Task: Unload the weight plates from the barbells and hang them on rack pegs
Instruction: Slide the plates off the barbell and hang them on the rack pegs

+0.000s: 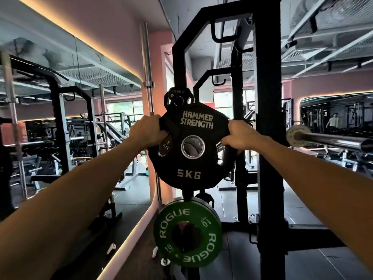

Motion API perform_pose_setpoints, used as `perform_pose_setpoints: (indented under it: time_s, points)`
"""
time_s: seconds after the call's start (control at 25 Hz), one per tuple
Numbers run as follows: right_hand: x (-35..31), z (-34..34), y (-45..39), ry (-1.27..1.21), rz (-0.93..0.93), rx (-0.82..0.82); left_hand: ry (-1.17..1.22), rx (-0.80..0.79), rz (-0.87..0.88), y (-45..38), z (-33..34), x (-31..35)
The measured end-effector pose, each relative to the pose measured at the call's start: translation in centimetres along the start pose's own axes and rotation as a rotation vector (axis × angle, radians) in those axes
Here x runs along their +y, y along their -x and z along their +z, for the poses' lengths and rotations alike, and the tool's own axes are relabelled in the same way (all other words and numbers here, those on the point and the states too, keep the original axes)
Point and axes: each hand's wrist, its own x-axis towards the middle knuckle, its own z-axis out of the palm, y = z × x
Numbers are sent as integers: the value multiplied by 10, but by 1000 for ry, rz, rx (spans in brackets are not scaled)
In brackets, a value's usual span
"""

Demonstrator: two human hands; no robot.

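black 5kg plate [189, 150] sits between both hands, left [148, 131] and right [240, 135] gripping its edges.

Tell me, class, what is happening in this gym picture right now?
A person holds a black 5 kg plate with both hands, the left hand gripping its left edge and the right hand its right edge, at a peg on the black rack. The peg shows through the plate's centre hole. A smaller black plate hangs above and a green plate below. To the right, a barbell rests with an empty sleeve.
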Motion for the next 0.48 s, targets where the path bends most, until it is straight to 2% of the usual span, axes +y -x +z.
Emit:
perform_pose_setpoints:
  time_s: [0.48]
  points:
    - [-7,90,-106,43,38,-34,58,-65,30,-86,94,-93]
